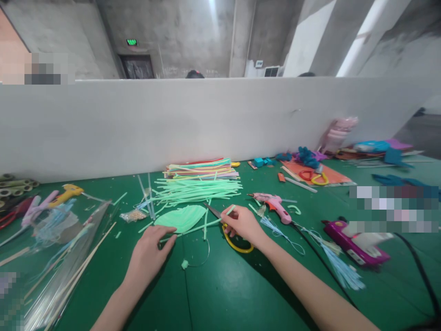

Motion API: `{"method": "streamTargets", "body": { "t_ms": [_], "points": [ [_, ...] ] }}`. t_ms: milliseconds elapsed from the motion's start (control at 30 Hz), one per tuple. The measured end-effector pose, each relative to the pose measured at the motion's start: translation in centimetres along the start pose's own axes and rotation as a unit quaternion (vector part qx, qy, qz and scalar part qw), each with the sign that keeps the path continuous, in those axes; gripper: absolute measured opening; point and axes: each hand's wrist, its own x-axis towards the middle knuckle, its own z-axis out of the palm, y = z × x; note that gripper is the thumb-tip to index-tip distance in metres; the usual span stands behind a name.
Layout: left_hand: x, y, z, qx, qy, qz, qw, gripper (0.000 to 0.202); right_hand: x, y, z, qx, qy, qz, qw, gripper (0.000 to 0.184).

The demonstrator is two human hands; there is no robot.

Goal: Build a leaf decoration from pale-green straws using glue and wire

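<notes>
- While your left grip (153,243) pinches narrowly near one end of a pale green strip (200,228), your right grip (244,225) closes thumb and finger on the other end, so the strip spans the gap between them.
- Just beyond your left grip's fingertips lies the leaf-shaped green piece (181,218), flat on the green counter (220,299).
- Scissors (238,248) with yellow handles are beneath your right grip, blades pointing away to its left; you cannot tell from here whether the fingers hold them.
- Between your two grips, a shorter green strip (206,225) crosses the strip you hold.
- Nearer to you than that crossing, a small green lump (185,264) sits beside a thin curved wire.
- Beyond both grips is a heap of green strips (200,191), with a bundle of multicoloured strips (203,168) behind it.
- Right of your right grip lies a pink glue gun (275,207), with blue tassels (339,266) farther right.
- Beyond and left of your left grip rests a clear packet (132,216); well apart, farther left, is a yellow glue gun (69,193).
</notes>
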Motion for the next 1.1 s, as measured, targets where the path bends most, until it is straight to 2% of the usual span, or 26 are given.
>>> {"method": "streamTargets", "body": {
  "t_ms": [100, 167, 333, 433, 600, 767, 900, 1000, 1100],
  "points": [
    [-0.2, 0.0, 0.7, 0.071, -0.03, 0.055, 0.995, 0.022, -0.1, -0.2, 0.0, 0.018, -0.024, -0.003, 1.0, 0.019],
    [-0.5, 0.3, 1.4, 0.111, -0.041, 0.061, 0.991, 0.024, -0.2, -0.4, 0.1, 0.04, -0.042, 0.002, 0.998, 0.021],
    [-0.9, 1.5, 2.5, 0.181, -0.012, 0.068, 0.981, 0.028, -0.3, -0.4, 0.5, 0.063, -0.061, 0.025, 0.996, 0.024],
    [-0.8, 1.9, 2.6, 0.201, -0.039, 0.044, 0.978, 0.029, -0.4, -0.3, 0.7, 0.067, -0.064, 0.027, 0.995, 0.026],
    [-0.9, 2.5, 2.4, 0.171, -0.101, -0.022, 0.98, 0.027, -0.5, -0.2, 1.3, 0.099, -0.073, 0.031, 0.992, 0.033],
    [-1.0, 3.0, 2.4, 0.174, -0.093, -0.028, 0.98, 0.027, -0.7, -0.4, 1.6, 0.122, -0.068, 0.058, 0.989, 0.03],
    [-0.8, 2.8, 2.3, 0.162, -0.121, -0.026, 0.979, 0.031, -0.8, -0.6, 1.8, 0.13, -0.06, 0.08, 0.987, 0.023],
    [-0.7, 2.6, 2.2, 0.11, -0.113, -0.026, 0.987, 0.031, -0.8, -0.6, 2.0, 0.133, -0.066, 0.091, 0.985, 0.022],
    [-0.6, 2.6, 2.2, 0.024, -0.09, -0.053, 0.994, 0.027, -1.0, -0.4, 2.2, 0.146, -0.074, 0.093, 0.982, 0.024]
  ]
}}
